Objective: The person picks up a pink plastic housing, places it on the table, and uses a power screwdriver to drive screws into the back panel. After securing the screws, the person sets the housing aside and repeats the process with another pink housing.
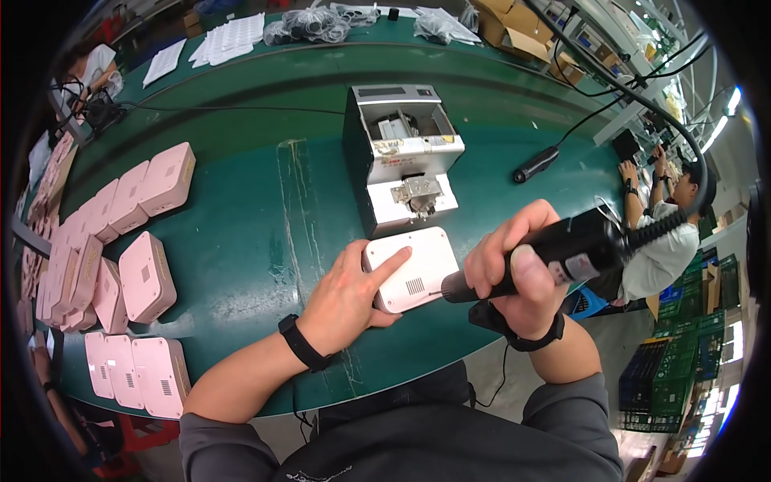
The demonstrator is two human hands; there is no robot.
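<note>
My left hand (349, 291) grips a pale pink plastic case (426, 261), thumb at its near edge and index finger lying across the top. The case has a vent of short slots and screw holes at its corners. In my right hand (522, 273) is a black corded electric screwdriver (566, 245), held slanting. Its thin bit reaches the case's near right corner; I cannot tell whether a screw is on the tip. Just beyond the case stands a screw feeder (405, 157) with an open top and a metal outlet at its front.
Several pink cases (165, 181) lie in rows and stacks on the green table (249, 201) at left. A second black screwdriver (536, 165) rests at right, its cord running up. Bundled cables (313, 26) and cartons (522, 28) are behind. Another person (671, 233) sits at right.
</note>
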